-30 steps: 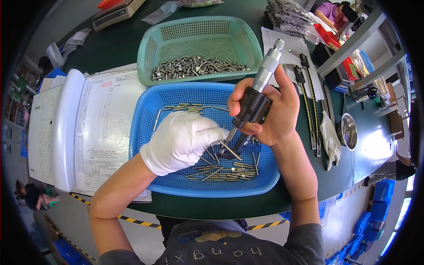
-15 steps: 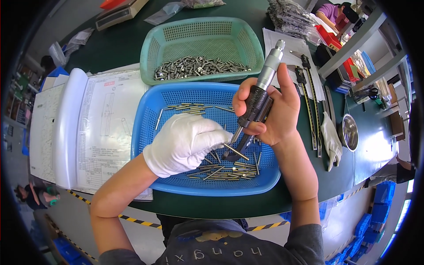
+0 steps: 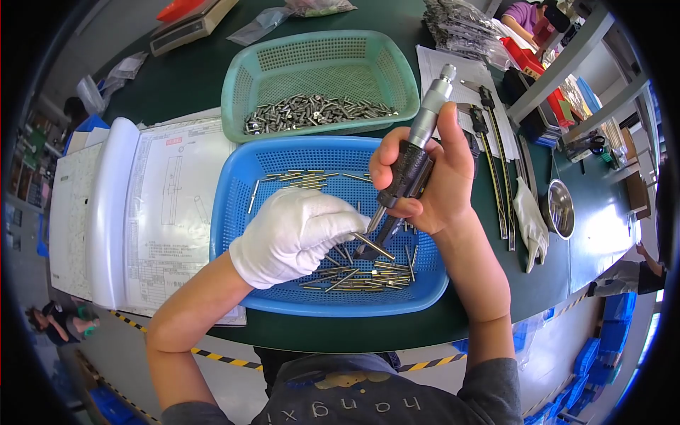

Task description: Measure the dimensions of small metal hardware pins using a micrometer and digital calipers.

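My left hand (image 3: 301,230), in a white glove, pinches one end of a thin metal pin (image 3: 375,246). The pin sits at the jaws of a micrometer (image 3: 409,166), its far end sticking out to the lower right; whether both measuring faces touch it I cannot tell. Bare fingers of my right hand (image 3: 450,173) wrap round the micrometer's dark frame, with its silver thimble pointing up and away. Both hands are over a blue perforated basket (image 3: 283,303), where several similar pins (image 3: 358,278) lie in loose groups.
Behind stands a green basket (image 3: 312,53) heaped with short metal pieces (image 3: 319,113). Drawing sheets (image 3: 173,198) lie on the left. To the right are calipers (image 3: 496,142), a white glove (image 3: 530,223) and a steel bowl (image 3: 559,209). Another person (image 3: 528,21) sits at the far right.
Both hands keep nearly the same pose, with the pin and micrometer shifted very slightly to the left. The whole view has moved a little. Nothing has been let go.
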`<state>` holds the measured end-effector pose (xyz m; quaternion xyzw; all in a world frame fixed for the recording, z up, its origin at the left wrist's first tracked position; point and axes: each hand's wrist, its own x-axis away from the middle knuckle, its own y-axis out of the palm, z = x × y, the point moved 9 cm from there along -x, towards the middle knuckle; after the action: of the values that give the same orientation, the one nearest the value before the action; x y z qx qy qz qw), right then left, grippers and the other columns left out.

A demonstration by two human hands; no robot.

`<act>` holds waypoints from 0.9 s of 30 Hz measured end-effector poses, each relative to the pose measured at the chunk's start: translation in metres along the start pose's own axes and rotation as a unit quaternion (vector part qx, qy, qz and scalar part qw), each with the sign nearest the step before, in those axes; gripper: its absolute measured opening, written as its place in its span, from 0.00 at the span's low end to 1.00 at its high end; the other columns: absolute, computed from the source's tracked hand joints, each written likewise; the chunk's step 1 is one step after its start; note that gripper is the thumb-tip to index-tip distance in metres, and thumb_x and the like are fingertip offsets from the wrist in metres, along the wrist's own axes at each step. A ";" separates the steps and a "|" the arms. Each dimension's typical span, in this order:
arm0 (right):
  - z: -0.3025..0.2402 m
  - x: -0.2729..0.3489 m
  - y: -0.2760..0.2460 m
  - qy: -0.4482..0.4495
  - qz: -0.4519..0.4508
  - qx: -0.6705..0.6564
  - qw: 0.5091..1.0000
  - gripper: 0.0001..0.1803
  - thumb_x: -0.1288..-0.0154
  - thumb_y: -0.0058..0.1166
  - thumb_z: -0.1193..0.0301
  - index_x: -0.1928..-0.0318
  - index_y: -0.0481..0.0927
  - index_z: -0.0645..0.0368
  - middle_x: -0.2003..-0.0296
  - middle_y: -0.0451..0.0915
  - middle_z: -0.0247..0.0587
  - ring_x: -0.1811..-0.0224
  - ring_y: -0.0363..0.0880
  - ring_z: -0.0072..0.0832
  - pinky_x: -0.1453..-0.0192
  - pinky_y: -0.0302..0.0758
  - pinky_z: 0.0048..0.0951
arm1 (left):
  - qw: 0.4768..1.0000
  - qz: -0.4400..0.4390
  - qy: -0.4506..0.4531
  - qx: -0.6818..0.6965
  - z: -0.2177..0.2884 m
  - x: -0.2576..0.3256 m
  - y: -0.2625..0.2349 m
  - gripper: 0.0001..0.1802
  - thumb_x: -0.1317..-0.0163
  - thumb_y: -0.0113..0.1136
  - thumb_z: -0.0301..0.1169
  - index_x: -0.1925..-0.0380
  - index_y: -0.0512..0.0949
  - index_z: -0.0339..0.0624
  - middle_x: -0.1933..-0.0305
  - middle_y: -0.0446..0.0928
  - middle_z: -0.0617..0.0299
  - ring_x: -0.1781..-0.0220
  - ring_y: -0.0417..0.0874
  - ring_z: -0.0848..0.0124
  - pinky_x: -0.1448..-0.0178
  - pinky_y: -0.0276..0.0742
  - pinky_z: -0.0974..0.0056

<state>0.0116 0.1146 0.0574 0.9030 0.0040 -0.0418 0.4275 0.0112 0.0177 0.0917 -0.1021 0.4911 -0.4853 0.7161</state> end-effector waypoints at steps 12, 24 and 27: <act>-0.001 0.001 -0.002 0.009 0.037 0.022 0.999 0.41 0.45 0.25 0.35 0.73 0.72 0.66 0.79 0.73 0.52 0.93 0.60 0.22 0.93 0.57 0.16 | 1.000 -0.017 -0.006 -0.018 -0.007 0.004 0.004 0.10 0.54 0.58 0.23 0.68 0.75 0.42 0.76 0.74 0.59 0.79 0.75 0.62 0.77 0.69 0.65; -0.001 0.001 -0.003 0.000 0.049 0.102 0.994 0.38 0.44 0.31 0.38 0.73 0.74 0.65 0.79 0.76 0.47 0.88 0.69 0.21 0.90 0.59 0.15 | 0.995 0.001 0.006 -0.101 0.003 -0.005 0.004 0.14 0.62 0.60 0.22 0.70 0.75 0.42 0.77 0.73 0.61 0.80 0.74 0.63 0.78 0.68 0.64; 0.000 0.000 -0.007 -0.003 0.062 0.107 0.992 0.38 0.45 0.33 0.38 0.72 0.75 0.65 0.79 0.76 0.46 0.88 0.69 0.20 0.90 0.59 0.15 | 0.985 -0.026 0.024 -0.168 0.007 -0.007 0.007 0.14 0.65 0.59 0.23 0.72 0.75 0.42 0.78 0.72 0.63 0.81 0.73 0.65 0.80 0.67 0.64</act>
<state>0.0112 0.1192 0.0523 0.9420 -0.0582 -0.0183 0.3301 0.0205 0.0244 0.0946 -0.2224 0.5797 -0.4167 0.6639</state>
